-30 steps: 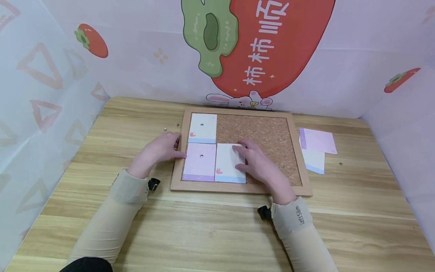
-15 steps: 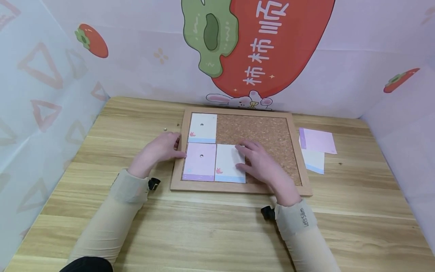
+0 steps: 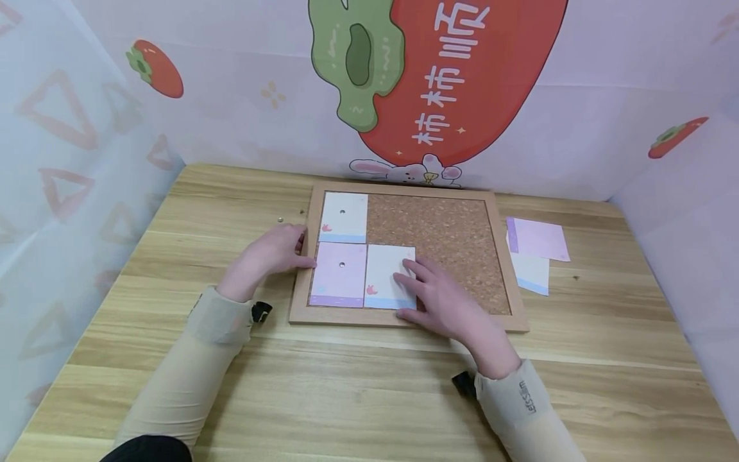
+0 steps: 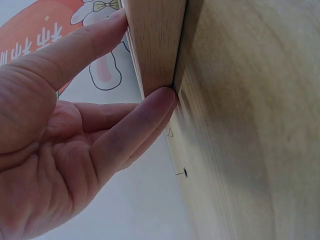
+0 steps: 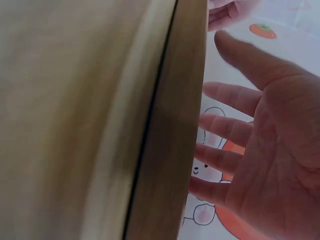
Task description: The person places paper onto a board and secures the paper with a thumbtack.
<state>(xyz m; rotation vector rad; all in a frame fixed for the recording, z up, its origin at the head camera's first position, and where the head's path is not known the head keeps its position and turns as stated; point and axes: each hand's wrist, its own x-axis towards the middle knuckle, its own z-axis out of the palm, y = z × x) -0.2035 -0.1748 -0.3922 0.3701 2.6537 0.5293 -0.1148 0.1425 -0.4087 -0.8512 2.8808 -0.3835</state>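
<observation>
A wood-framed cork board (image 3: 433,224) lies on the table. My left hand (image 3: 274,250) holds its left edge, thumb on the frame (image 4: 157,40) and fingertips against the outer side, low by the tabletop. My right hand (image 3: 447,298) spreads its fingers over the right side of a white card (image 3: 389,273) with a blue bottom band. The thumb reaches the front frame. In the right wrist view the palm shows nothing held. Left of that card a purple card (image 3: 337,279) bears a thumbtack (image 3: 342,264). Behind it sits another tacked white card (image 3: 349,221).
Right of the board, a purple card (image 3: 539,239) overlaps a white card (image 3: 532,273) on the table (image 3: 346,391). Loose thumbtacks (image 3: 280,220) lie beyond my left hand. A printed backdrop (image 3: 242,128) stands behind the table.
My right hand has slid toward the front and slightly right, its thumb now over the front frame. The card beneath it shifts very slightly. My left hand keeps its place.
</observation>
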